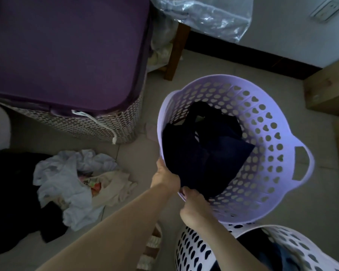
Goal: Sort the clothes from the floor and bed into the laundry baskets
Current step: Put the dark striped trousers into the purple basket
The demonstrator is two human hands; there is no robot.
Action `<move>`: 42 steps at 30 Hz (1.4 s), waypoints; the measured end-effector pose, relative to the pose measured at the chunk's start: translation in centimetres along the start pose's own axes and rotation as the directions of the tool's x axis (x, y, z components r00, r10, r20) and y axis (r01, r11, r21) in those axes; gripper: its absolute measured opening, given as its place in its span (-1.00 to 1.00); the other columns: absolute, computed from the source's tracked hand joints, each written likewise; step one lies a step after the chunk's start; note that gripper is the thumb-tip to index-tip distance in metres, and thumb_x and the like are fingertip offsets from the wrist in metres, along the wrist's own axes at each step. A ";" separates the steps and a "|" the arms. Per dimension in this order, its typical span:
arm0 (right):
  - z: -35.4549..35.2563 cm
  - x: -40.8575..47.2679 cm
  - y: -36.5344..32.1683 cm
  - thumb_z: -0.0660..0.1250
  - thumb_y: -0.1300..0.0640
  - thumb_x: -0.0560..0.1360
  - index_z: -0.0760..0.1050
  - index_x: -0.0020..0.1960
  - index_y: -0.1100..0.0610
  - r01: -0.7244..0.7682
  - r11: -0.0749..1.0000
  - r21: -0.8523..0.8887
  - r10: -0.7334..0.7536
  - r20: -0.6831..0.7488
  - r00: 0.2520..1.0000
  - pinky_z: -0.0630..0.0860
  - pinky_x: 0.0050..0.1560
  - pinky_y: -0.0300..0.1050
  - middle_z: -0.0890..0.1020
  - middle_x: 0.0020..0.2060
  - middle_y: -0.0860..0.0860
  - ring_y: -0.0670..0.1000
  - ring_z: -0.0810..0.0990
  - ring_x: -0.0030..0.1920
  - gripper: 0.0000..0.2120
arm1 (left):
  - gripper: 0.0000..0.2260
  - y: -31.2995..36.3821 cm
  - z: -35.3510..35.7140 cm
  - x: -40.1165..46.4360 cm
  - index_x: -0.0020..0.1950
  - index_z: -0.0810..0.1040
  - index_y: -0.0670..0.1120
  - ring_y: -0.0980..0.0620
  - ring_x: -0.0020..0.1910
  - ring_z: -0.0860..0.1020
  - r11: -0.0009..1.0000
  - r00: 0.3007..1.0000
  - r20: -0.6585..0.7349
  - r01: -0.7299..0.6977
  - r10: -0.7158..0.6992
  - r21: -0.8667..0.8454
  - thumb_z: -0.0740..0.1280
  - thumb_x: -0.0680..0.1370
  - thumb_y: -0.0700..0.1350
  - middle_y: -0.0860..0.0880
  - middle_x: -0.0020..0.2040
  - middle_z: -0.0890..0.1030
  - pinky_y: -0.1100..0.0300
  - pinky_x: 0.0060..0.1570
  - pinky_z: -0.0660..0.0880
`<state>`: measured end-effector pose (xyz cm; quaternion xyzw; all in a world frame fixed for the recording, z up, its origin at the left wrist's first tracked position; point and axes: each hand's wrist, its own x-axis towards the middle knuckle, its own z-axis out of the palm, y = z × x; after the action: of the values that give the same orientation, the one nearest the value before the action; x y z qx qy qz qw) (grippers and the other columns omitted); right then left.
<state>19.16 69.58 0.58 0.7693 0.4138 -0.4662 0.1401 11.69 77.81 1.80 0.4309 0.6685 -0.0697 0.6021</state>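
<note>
A lilac laundry basket [266, 133] with heart-shaped holes stands on the tiled floor at centre right. A dark navy garment [204, 153] hangs over its near rim and lies inside it. My left hand [165, 178] grips the garment's edge at the basket's left rim. My right hand [194, 206] pinches the same garment at the near rim. A white basket [194, 249] with dark clothes inside sits at the bottom right. On the floor to the left lies a pile of white and cream clothes [76, 184] beside a black garment [10, 192].
A bed with a purple cover [63, 51] and a woven patterned base fills the upper left. A wooden leg [176, 44] and a clear plastic bag [207, 14] are behind the lilac basket. Cardboard boxes [329, 89] stand at the right wall.
</note>
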 end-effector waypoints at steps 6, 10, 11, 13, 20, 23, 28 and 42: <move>-3.2 0.5 5.6 0.15 0.36 0.49 0.29 0.43 0.10 -0.022 0.982 0.188 0.044 -0.117 0.992 0.43 0.22 -0.12 0.36 0.35 0.09 0.08 0.43 0.30 -0.48 | -0.43 -0.3 0.8 0.7 0.52 0.10 0.03 -0.07 -0.06 0.46 0.999 0.998 -0.059 -0.009 0.006 -0.047 0.20 0.55 -0.21 -0.16 0.23 0.52 0.15 -0.10 0.40; -5.9 0.8 9.7 0.13 0.37 0.52 0.30 0.40 0.17 -0.130 0.990 -0.056 0.116 -0.203 0.972 0.46 0.19 -0.01 0.38 0.30 0.15 0.14 0.42 0.27 -0.55 | -0.45 0.0 2.1 1.2 0.52 0.09 -0.02 -0.17 0.09 0.52 0.996 0.989 -0.139 0.035 -0.046 -0.082 0.20 0.57 -0.21 -0.21 0.26 0.51 0.14 -0.09 0.38; -6.5 0.8 10.5 0.14 0.36 0.52 0.31 0.37 0.18 -0.158 0.981 -0.113 0.133 -0.204 0.970 0.46 0.18 0.00 0.39 0.28 0.16 0.15 0.42 0.26 -0.58 | -0.47 0.1 2.3 1.2 0.50 0.12 -0.04 -0.19 0.11 0.52 0.996 0.985 -0.162 0.043 -0.055 -0.075 0.21 0.57 -0.22 -0.22 0.25 0.51 0.14 -0.10 0.37; -7.4 0.8 11.9 0.16 0.31 0.52 0.31 0.35 0.20 -0.204 0.956 -0.212 0.165 -0.186 0.968 0.44 0.18 -0.01 0.41 0.26 0.15 0.15 0.41 0.26 -0.60 | -0.50 0.0 2.5 1.4 0.47 0.16 -0.04 -0.22 0.13 0.53 0.997 0.978 -0.200 0.043 -0.055 -0.064 0.22 0.56 -0.22 -0.22 0.23 0.53 0.14 -0.09 0.38; -7.7 0.6 15.1 0.16 0.20 0.55 0.12 0.49 0.18 -0.242 0.945 -0.222 0.209 -0.162 0.964 0.34 0.34 0.01 0.32 0.36 0.16 0.18 0.32 0.36 -0.47 | -0.55 0.5 3.1 1.5 0.43 0.19 -0.15 -0.26 0.20 0.50 0.996 0.956 -0.280 0.088 -0.086 -0.004 0.20 0.55 -0.23 -0.28 0.24 0.50 0.02 0.11 0.44; -7.5 0.0 15.6 0.21 0.19 0.54 0.16 0.47 0.21 -0.251 0.945 -0.208 0.218 -0.168 0.961 0.33 0.33 0.02 0.34 0.35 0.18 0.19 0.33 0.36 -0.47 | -0.51 1.3 2.8 0.6 0.42 0.17 -0.21 -0.28 0.30 0.42 0.992 0.936 -0.346 0.104 -0.073 0.070 0.25 0.53 -0.22 -0.29 0.32 0.41 -0.05 0.24 0.37; -8.4 -2.0 15.9 0.22 0.16 0.53 0.23 0.42 0.18 -0.268 0.942 -0.204 0.219 -0.233 0.947 0.29 0.34 0.01 0.34 0.35 0.17 0.18 0.33 0.36 -0.52 | -0.53 2.9 1.7 -1.3 0.28 0.28 -0.17 -0.25 0.30 0.32 0.928 0.796 -0.553 -0.028 0.246 0.372 0.34 0.42 -0.23 -0.22 0.28 0.31 -0.11 0.25 0.28; -12.4 -0.6 18.4 0.01 0.08 0.62 0.13 0.51 0.22 -0.375 0.697 -0.611 0.169 -0.368 0.914 -0.11 0.51 0.08 0.08 0.51 0.19 0.19 -0.03 0.53 -0.51 | -0.59 6.9 -1.4 -0.5 0.34 0.29 -0.06 -0.07 0.36 0.33 -0.074 0.830 0.048 -0.008 0.556 0.997 0.21 0.51 -0.03 -0.06 0.31 0.41 -0.18 0.42 0.07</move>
<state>40.61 65.31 4.44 0.7783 0.4490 -0.1444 0.4145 15.10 82.68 5.56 0.8607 0.4114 -0.2989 -0.0249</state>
